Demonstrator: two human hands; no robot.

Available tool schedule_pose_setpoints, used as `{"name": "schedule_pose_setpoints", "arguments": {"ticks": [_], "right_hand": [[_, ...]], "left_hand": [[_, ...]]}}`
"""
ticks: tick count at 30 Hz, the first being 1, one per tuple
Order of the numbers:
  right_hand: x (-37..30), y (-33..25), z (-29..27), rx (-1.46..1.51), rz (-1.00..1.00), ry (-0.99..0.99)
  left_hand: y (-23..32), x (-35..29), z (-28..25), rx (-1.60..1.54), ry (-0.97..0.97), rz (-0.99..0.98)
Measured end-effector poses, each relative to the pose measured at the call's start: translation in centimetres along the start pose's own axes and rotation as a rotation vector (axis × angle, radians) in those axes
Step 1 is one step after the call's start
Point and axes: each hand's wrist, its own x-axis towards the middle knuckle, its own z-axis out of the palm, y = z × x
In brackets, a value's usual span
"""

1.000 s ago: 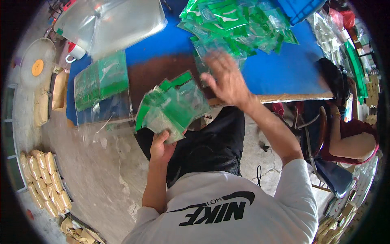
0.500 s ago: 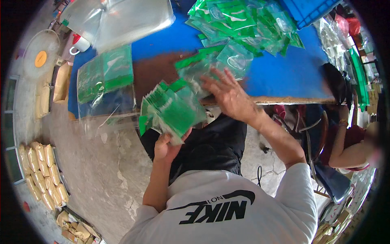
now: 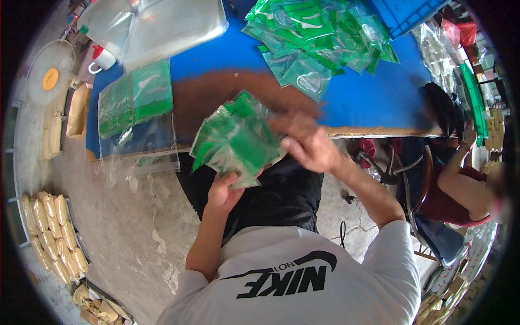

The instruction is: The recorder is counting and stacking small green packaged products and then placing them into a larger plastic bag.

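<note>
My left hand (image 3: 223, 194) grips a fanned stack of green and clear plastic packets (image 3: 233, 142) by its near end, above my lap in front of the table edge. At the stack's right side is my right hand (image 3: 313, 145), its fingers smeared by motion; whether they hold a packet cannot be told. Beyond, a loose heap of similar packets (image 3: 346, 40) lies on the blue table (image 3: 374, 103), with one packet (image 3: 307, 76) at its near edge. To the left, more green packets (image 3: 135, 97) lie neatly in rows on a larger clear bag (image 3: 154, 146) that overhangs the edge.
Large clear plastic sheets (image 3: 173, 27) cover the far left of the table, beside a white cup with a red lid (image 3: 103, 58). A blue crate (image 3: 406, 16) stands far right. Another person (image 3: 460, 184) sits at right. Filled tan bags (image 3: 54, 235) are stacked on the left.
My right hand has come from the heap toward the stack in my left hand. Packets that lay under it at the heap's near left have left the table. The view has shifted slightly.
</note>
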Motion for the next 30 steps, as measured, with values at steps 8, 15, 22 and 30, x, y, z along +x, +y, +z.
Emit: {"name": "schedule_pose_setpoints", "arguments": {"ticks": [8, 15, 22, 30], "right_hand": [[-1.2, -0.4, -0.1, -0.385, 0.083, 0.315], [3.8, 3.3, -3.3, -0.317, 0.143, 0.413], [2.5, 0.0, -0.4, -0.098, -0.027, 0.083], [5.9, -5.4, 3.3, 0.312, 0.192, 0.186]], "left_hand": [[-0.9, 0.3, -0.4, -0.022, 0.001, 0.007], [-0.6, 0.2, -0.2, 0.033, 0.017, -0.003], [-0.2, -0.3, 0.0, -0.057, 0.037, 0.064], [0.1, -0.9, 0.2, -0.050, 0.026, 0.080]]}}
